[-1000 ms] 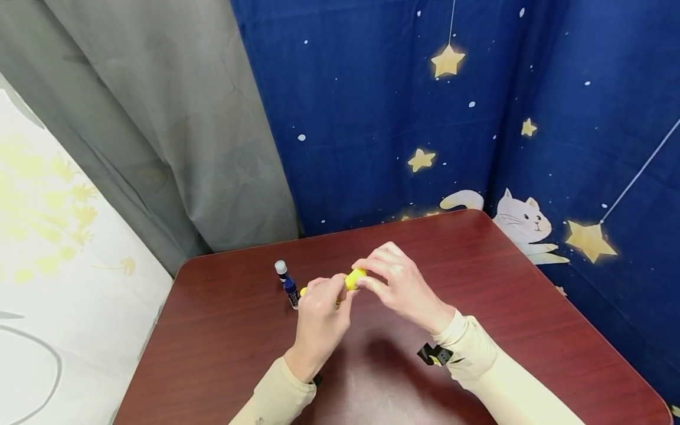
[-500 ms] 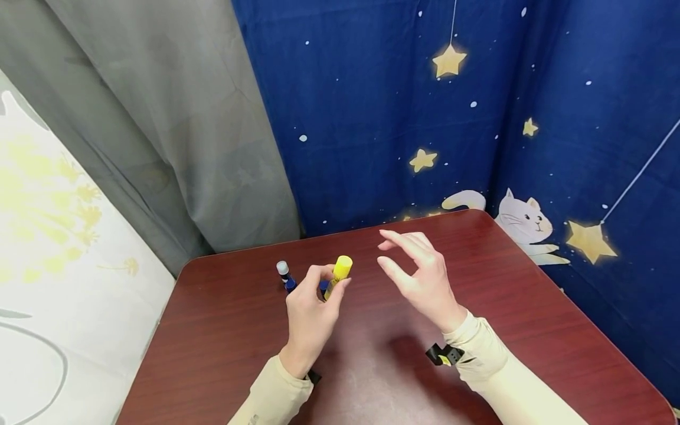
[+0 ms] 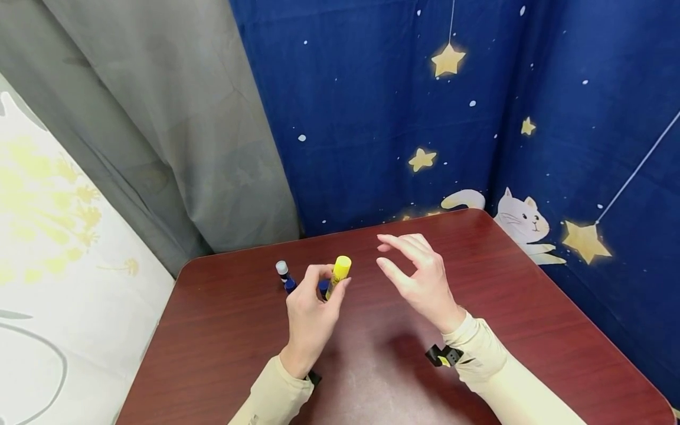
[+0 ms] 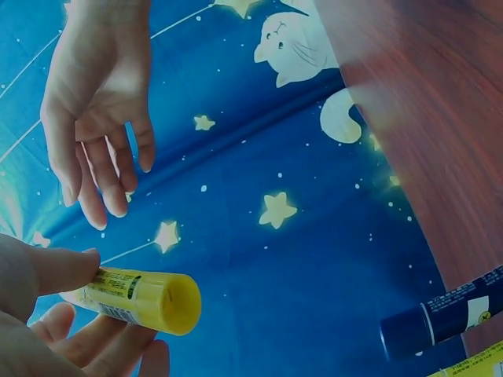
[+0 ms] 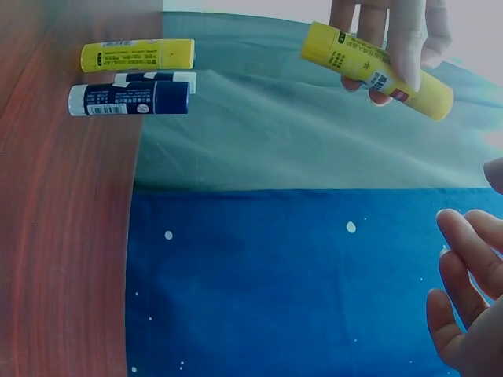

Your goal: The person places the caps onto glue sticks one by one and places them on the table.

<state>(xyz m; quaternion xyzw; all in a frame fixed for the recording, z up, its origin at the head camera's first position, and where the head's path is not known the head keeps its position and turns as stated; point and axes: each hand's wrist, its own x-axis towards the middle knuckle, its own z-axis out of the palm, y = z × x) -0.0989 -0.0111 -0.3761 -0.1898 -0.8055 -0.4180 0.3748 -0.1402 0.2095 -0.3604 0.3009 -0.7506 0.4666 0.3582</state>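
My left hand (image 3: 310, 313) pinches a yellow glue stick (image 3: 339, 274) between thumb and fingers above the table. The glue stick leans, one yellow end pointing up past the fingertips. In the left wrist view, printed text shows on the yellow glue stick (image 4: 118, 294). To its right, my right hand (image 3: 419, 277) hovers apart from it, fingers extended and thumb spread, holding nothing. Beyond the left hand stand a white-topped dark blue glue stick (image 3: 283, 270) and blue-capped ones, partly hidden. The right wrist view shows another yellow glue stick (image 5: 137, 55) standing beside a dark blue glue stick (image 5: 130, 100).
The dark red wooden table (image 3: 212, 354) has rounded far corners. Behind it hang a grey curtain (image 3: 223, 147) and a blue curtain (image 3: 361, 118) with stars and a cat. A black wrist device (image 3: 445, 355) sits under the right sleeve.
A second ago both hands were on the yellow glue stick. The right hand has since let go and drawn away to the right; the left tilted the glue stick more upright. Little moved in the last half second.
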